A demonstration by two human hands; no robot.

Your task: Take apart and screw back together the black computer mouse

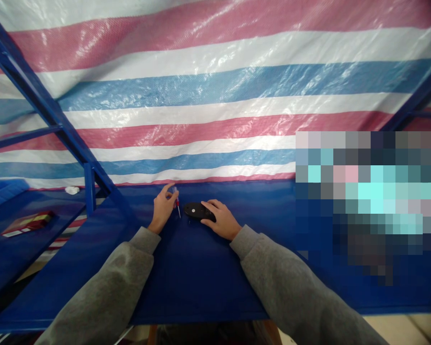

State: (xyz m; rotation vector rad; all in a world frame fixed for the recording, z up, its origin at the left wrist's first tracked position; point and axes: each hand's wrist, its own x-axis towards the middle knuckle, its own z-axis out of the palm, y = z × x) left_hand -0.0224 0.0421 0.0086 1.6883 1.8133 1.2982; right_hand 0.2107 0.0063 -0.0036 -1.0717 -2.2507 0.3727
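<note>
The black oval plastic casing (196, 210), with a pale dot on top, lies mid-way across the blue table (187, 273) and looks whole and unopened. The right hand (221, 219) closes over its end from three o'clock. At nine o'clock the left hand (163, 209) pinches a small red-shafted screwdriver (177, 203), its tip not yet touching the casing.

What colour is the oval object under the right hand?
The oval object under the right hand is black, with one small pale spot; head view.

Left hand (163, 207) pinches a small red-shafted screwdriver (177, 204), tip down near the blue bench (190, 273). Right hand (221, 219) rests on a flat black device (197, 210). Striped tarp (215, 96) behind.
</note>
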